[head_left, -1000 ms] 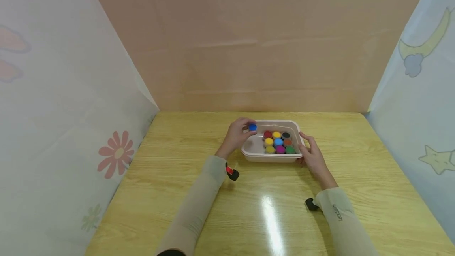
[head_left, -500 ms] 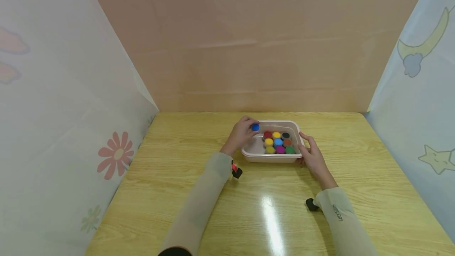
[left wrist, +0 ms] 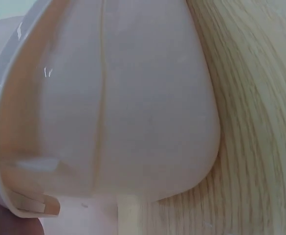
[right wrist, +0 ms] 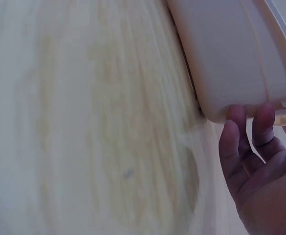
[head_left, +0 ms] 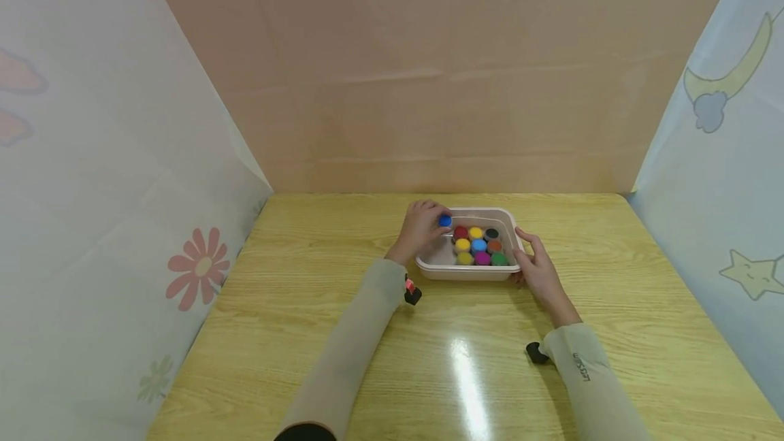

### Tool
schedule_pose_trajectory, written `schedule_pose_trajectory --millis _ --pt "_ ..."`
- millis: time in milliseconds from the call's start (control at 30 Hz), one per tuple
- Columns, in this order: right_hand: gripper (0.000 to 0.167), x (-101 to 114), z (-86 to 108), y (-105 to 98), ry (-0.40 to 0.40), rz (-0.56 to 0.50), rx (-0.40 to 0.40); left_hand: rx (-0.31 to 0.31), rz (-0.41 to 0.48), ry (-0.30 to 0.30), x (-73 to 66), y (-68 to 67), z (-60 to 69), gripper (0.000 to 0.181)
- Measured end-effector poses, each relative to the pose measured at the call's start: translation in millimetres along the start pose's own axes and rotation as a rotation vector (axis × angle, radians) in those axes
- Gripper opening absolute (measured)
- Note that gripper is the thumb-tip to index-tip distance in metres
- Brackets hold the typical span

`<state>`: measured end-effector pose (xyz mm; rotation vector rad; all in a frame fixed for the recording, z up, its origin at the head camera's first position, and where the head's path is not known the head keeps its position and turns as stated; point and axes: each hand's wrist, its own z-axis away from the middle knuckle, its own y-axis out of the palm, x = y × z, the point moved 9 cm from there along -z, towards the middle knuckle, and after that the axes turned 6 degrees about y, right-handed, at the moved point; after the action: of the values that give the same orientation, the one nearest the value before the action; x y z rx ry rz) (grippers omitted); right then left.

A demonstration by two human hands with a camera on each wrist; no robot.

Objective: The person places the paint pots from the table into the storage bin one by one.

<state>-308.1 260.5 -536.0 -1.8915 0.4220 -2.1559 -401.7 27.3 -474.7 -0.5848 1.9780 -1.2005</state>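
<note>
A pale plastic tray point(head_left: 453, 269) stands on the table with several small paint pots in its middle and right part, their lids coloured, among them a light blue-lidded pot point(head_left: 479, 246). Over the tray's back left part, my left hand point(head_left: 419, 229) pinches a blue-lidded paint pot point(head_left: 445, 221) between thumb and fingers. At the right end my right hand point(head_left: 542, 276) holds the tray by its rim and outer wall. In the right wrist view the fingertips point(right wrist: 263, 115) touch the outer wall. The left wrist view is mostly tray wall point(left wrist: 147, 98); the held pot is hidden there.
The wood-grain table point(head_left: 294, 278) extends around the tray. A brown backdrop point(head_left: 429, 121) rises at its back edge. Printed white sheets stand at the left point(head_left: 122, 155) and right point(head_left: 741, 189) sides.
My left hand has shifted a little to the right with the blue-lidded paint pot, closer to the other pots. My right hand and the tray have stayed in place.
</note>
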Motion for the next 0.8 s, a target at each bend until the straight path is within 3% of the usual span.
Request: schedule_pose_trajectory --millis 167,467,800 --pt "0.058 0.2 0.0 0.0 -0.004 0.002 -0.004 0.013 -0.087 -0.015 1.8 1.8 -2.9 0.033" --pt "0.058 -0.5 -0.7 0.3 0.004 0.020 -0.012 0.114 -0.048 -0.049 1.7 9.6 -5.7 0.032" --pt "0.058 0.4 0.3 0.5 0.000 0.029 -0.004 0.181 -0.097 -0.005 -3.8 17.1 -13.0 0.028"
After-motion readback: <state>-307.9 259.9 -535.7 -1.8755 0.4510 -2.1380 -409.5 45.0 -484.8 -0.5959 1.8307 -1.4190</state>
